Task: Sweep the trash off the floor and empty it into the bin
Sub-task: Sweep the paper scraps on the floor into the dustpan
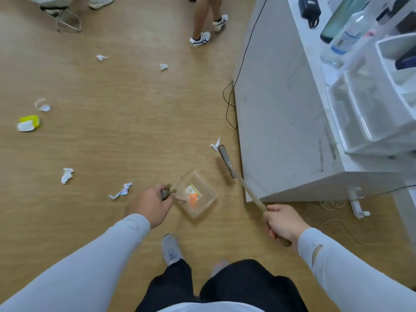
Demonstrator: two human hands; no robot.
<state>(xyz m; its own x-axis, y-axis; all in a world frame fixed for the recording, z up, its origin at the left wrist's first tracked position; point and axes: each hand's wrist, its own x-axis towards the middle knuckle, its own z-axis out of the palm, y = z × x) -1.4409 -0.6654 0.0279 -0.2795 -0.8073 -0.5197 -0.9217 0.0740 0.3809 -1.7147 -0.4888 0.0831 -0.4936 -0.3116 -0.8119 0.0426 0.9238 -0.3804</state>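
Several paper scraps point(67, 175) litter the wood floor point(126, 113); white counter point(281, 122) at right. My left hand point(148, 206) grips the dustpan point(198, 194), my right hand point(284, 224) the broom point(227, 162).

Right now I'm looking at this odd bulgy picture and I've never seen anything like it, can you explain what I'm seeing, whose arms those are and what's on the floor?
There is no machine here. One wide-angle camera sits on a person's head and looks down, so the arms reaching in from the bottom are that person's own, in pale long sleeves, and the lens bends the edges.

The left hand grips the handle of a clear dustpan, which already holds an orange and yellow wrapper. The right hand grips the wooden handle of a broom, whose head rests beside a scrap of white paper near the white counter.

On the wooden floor lie more crumpled paper bits, a clear cup and a yellow and white packet. Another person's legs show at the top. No bin is in view.
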